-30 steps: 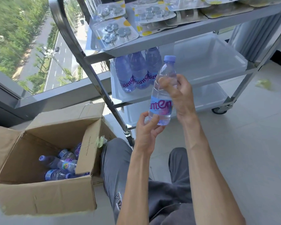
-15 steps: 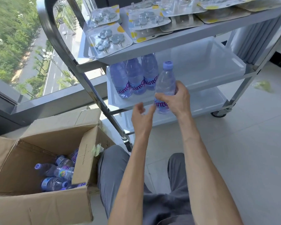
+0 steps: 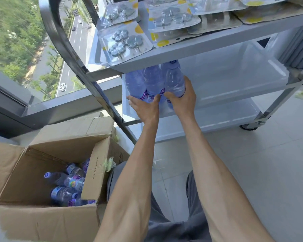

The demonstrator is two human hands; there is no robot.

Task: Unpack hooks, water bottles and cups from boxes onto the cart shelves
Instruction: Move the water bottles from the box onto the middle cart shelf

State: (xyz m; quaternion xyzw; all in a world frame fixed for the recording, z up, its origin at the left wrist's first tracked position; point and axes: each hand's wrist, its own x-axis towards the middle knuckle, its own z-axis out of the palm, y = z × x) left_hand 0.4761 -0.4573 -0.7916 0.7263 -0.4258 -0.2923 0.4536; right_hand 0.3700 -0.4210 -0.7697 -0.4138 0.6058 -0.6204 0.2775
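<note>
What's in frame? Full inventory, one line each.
cart: one, grey shelves on a metal frame, ahead
hook packs: several, clear blisters with yellow dots, top shelf
shelf bottles: at least four, clear purple-tinted, middle shelf, left end
box: one, brown cardboard, open, floor at left
box bottles: several, lying inside the box
left hand: fingers straight against the shelf bottles
right hand: grips the rightmost bottle
</note>
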